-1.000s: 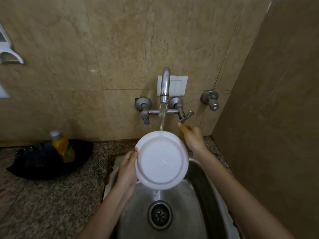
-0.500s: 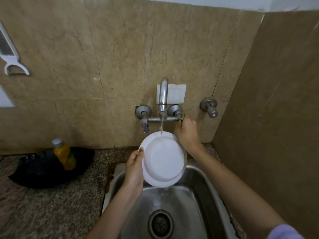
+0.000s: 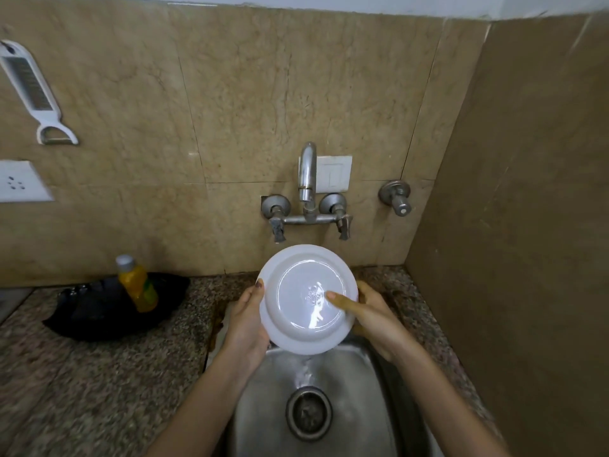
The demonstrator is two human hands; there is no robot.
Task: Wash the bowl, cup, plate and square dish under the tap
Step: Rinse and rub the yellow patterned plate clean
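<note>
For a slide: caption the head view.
Left hand and right hand hold a white plate, underside showing, over the sink below the tap.

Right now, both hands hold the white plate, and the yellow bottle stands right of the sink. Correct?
No. The head view shows the yellow bottle left of the sink. The left hand and right hand do hold the white plate.
</note>
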